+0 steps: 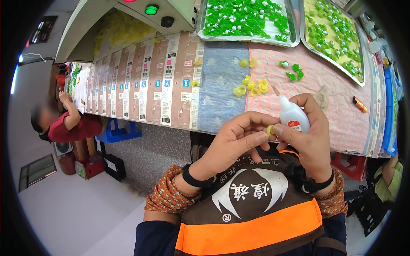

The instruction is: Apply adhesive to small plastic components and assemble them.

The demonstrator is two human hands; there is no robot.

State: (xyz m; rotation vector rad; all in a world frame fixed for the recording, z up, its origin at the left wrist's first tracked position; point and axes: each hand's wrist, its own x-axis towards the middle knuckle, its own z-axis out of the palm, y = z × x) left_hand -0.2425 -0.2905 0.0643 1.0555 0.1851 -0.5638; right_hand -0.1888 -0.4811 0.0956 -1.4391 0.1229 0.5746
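Note:
My left hand point(239, 137) pinches a small yellow shell-like piece point(270, 129) between thumb and fingers, above my apron at the table's front edge. My right hand point(314, 143) is curled around a white squeeze glue bottle point(294, 114), whose thin nozzle tilts up and away to the left. The right thumb also meets the yellow piece, so both hands touch it. On the cloth beyond lie several loose yellow cup-shaped pieces point(251, 85). To their right are a few green pieces point(298, 71), with white on at least one.
Two metal trays, a left one point(294, 42) and a right one point(359, 81), hold many green-and-white pieces. A machine housing point(70, 30) with yellow pieces under it stands at the left. An orange-and-black tube point(359, 104) lies right. Another person point(70, 123) works at the far left.

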